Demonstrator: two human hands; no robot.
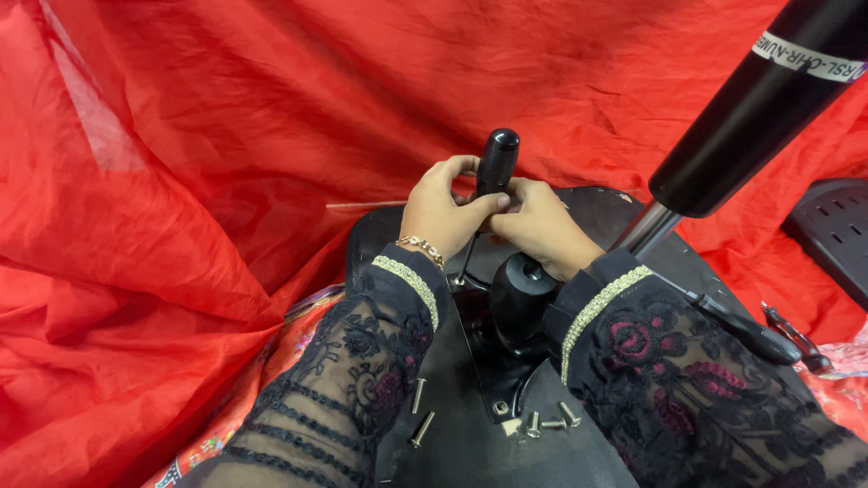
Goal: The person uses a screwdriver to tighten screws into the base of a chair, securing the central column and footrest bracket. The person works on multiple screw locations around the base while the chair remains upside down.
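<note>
While both hands point(488, 217) clasp it, screwdriver point(495, 163) stands upright, tip down.

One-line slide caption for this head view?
Both hands, left hand and right hand, hold a black-handled screwdriver upright on a black metal chair-base plate, loose silver screws lying nearby on red cloth.

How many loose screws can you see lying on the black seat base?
5 loose silver metal screws: two long ones below the left sleeve, three short ones beside the black metal plate. Sleeves may hide others.
</note>
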